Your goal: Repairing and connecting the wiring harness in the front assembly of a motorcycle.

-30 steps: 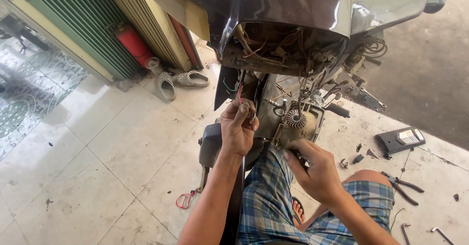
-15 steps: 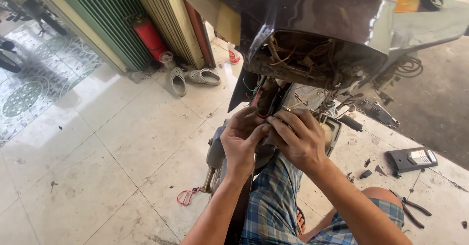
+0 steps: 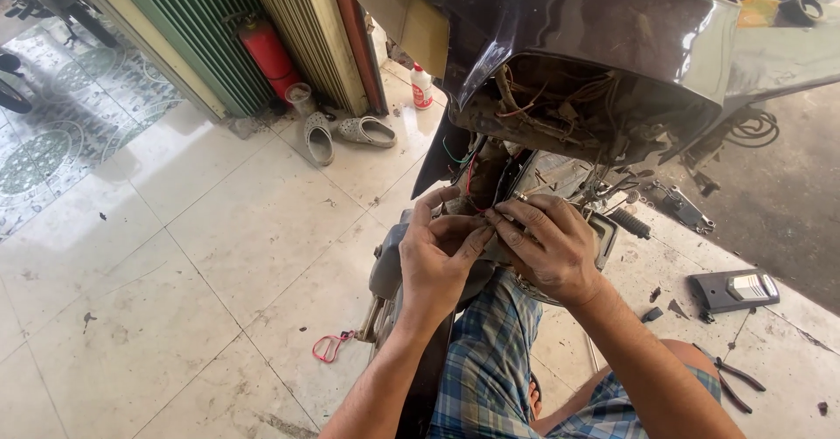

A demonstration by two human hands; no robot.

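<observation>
While both hands meet just below the opened front of a dark scooter, the left hand (image 3: 442, 260) and right hand (image 3: 547, 247) pinch thin wires (image 3: 479, 216) between their fingertips, fingers curled closed around them, though how firmly is hard to tell. These wires lead up into the tangled wiring bundle (image 3: 560, 111) showing under the glossy brown front cowl (image 3: 612, 28), whose inner cover is already off. Judging by this, the wiring work looks midway, with the panel not yet refitted. Further out on the tiled floor (image 3: 175, 273) lie a grey panel piece (image 3: 733, 290) and pliers (image 3: 739, 378) toward the right edge, a red cord (image 3: 331, 347) near the bottom, and a red fire extinguisher (image 3: 267, 54) and sandals (image 3: 341, 135) toward the top left.
</observation>
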